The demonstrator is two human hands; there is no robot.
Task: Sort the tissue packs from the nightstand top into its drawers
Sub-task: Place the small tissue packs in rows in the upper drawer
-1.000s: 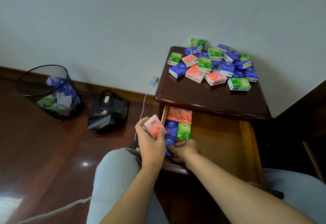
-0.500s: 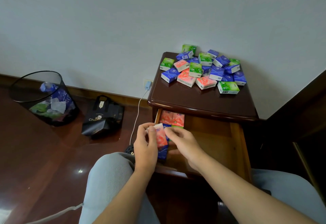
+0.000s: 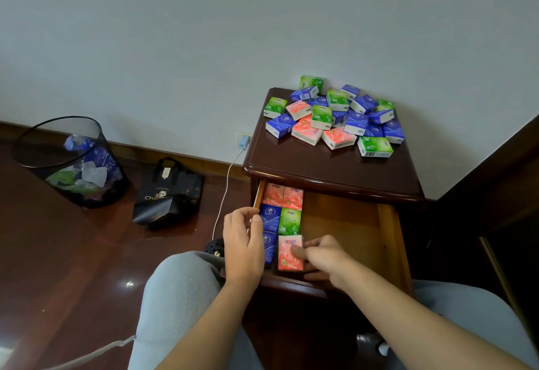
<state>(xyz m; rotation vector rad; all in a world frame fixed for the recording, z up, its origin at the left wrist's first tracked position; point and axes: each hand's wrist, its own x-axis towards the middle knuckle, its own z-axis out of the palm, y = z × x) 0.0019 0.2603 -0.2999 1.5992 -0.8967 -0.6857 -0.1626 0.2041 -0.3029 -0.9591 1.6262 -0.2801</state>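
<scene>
The dark wooden nightstand carries a loose pile of green, blue and pink tissue packs at the back of its top. Its top drawer is pulled out. Along the drawer's left side lie two pink packs, then a blue pack beside a green pack, then another blue pack at the front. My right hand pinches a pink pack that stands in the front row, below the green one. My left hand hovers over the drawer's left wall, fingers loosely curled and holding nothing.
A black mesh bin with scraps stands on the floor at the left, and a black bag lies next to it. A white charger cable hangs from a wall plug beside the nightstand. Dark furniture borders the right. My knees flank the drawer.
The pink pack went from my left hand to my right hand and came down into the drawer's front row. My left hand let go and drew back to the drawer's left edge.
</scene>
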